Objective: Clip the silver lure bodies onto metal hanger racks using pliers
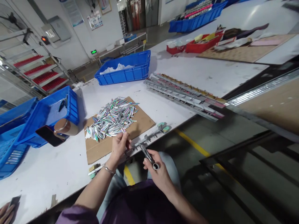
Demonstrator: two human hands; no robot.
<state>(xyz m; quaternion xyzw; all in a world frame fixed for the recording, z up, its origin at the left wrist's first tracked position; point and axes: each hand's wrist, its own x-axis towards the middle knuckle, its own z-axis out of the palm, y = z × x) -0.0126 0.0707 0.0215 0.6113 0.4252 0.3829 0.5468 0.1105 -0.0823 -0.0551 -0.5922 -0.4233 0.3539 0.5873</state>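
My left hand (120,145) is closed in a pinch at the front edge of a cardboard sheet (144,119), and a small shiny sliver (123,129) shows at its fingertips. A heap of slim, pointed, iridescent silver pieces (114,116) lies on the cardboard. My right hand (157,166) is wrapped round a silver tube-shaped tool (147,153) with a round open end towards me. The tool's far end reaches a narrow metal strip (149,137) with small prongs and green ends, lying along the table edge. My left hand and forearm hide the strip's middle.
Blue crates (123,73) stand at the back and left. Near the left crate are a lidded brown mug (66,127) and a phone (50,136). Several long metal strips (182,95) lie to the right. Another person's hand (6,213) shows at the lower left.
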